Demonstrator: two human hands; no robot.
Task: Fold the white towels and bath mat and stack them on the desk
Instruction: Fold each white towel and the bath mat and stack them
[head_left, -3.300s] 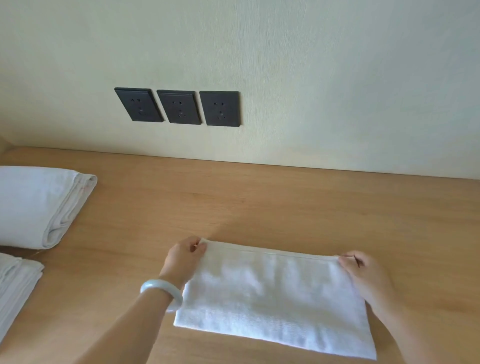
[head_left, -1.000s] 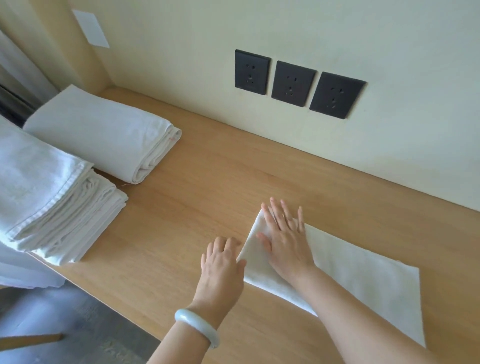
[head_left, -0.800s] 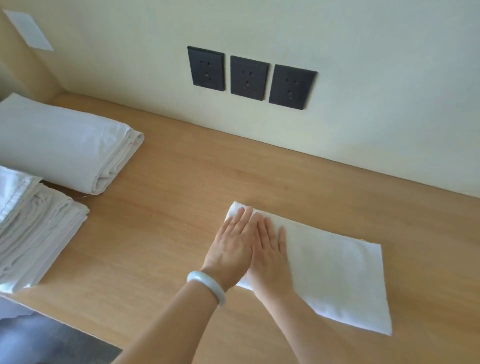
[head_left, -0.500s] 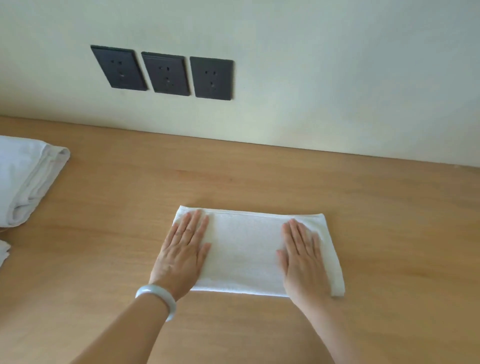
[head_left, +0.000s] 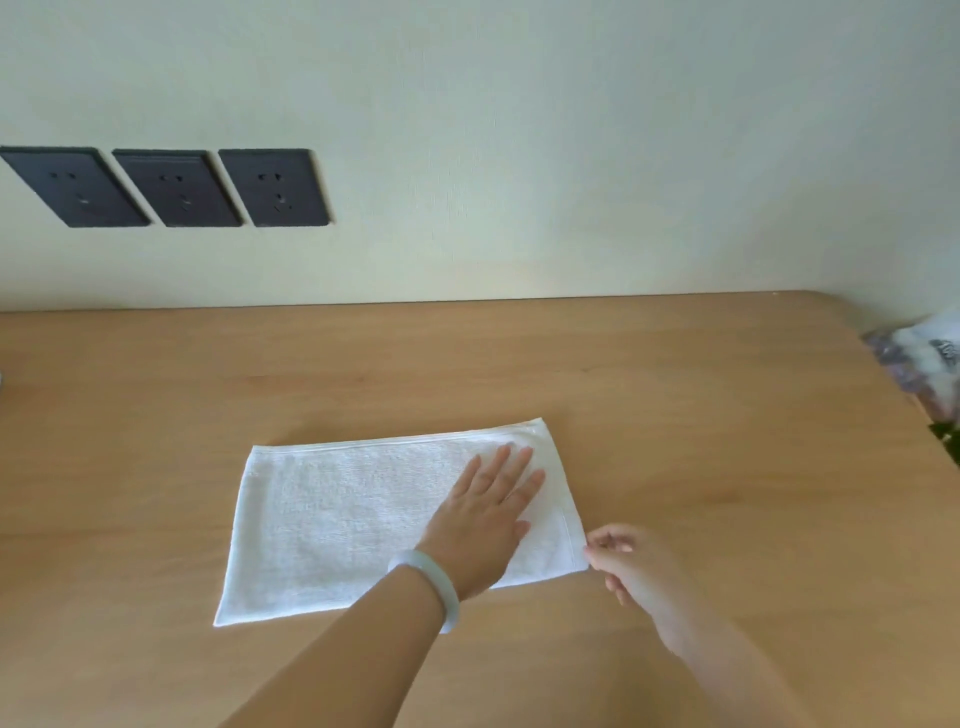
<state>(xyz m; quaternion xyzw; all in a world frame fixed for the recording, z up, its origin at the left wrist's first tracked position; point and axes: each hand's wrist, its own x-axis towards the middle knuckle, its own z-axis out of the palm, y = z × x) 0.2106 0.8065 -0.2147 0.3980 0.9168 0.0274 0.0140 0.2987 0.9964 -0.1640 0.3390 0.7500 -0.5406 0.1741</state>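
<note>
towel: white, folded into a flat rectangle, lying on the desk around mid-frame, long side running left to right, hemmed edge on the far side.
left hand: fingers spread and flat, pressing down on the right end of the towel. pale bracelet on that wrist.
right hand: just off the cloth by the near right corner, thumb and finger pinching that corner as far as i can tell.
what changed: half a second back both hands lay flat on top, one near each end, just smoothing. now the left one has slid over to the right end and the right one has come off the top and gone for the corner.
what that means: my guess is the smoothing is done and the corner is getting squared up, or the next fold is being started from that end. can't say which.
progress: this towel is partly folded and not on any stack yet. the folded piles seen off to the left a second ago are out of frame, since the view has swung right.
desk: light wood, with the towel well apart from its right edge.
room: plain pale wall behind, three dark sockets in a row at upper left, some crinkly plastic bag past the desk's right edge, too blurry to identify.
</note>
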